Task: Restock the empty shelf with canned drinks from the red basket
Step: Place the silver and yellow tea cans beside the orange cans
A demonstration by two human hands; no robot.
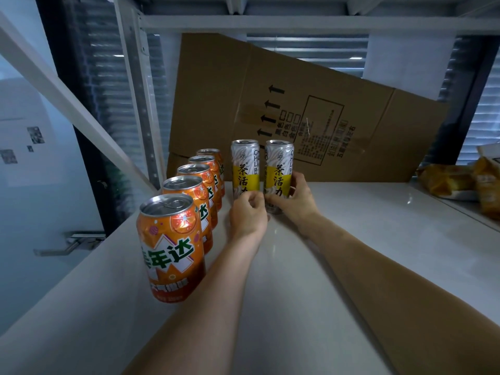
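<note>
white shelf (351, 239), cardboard (311, 109) behind | right grip (293, 197) clamps slim can (278, 169) | left grip (249, 212) curled, hold unclear

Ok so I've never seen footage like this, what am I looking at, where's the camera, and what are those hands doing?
No machine here: a person wears a camera on their head, looking forward and down at their own arms. They're stocking a white shelf. Five orange cans stand in a row running front to back on the left. Beside it stand two tall yellow cans. The right hand grips the right can; the left hand is curled at the base of the left can. Cardboard leans behind. The basket isn't visible.
</note>
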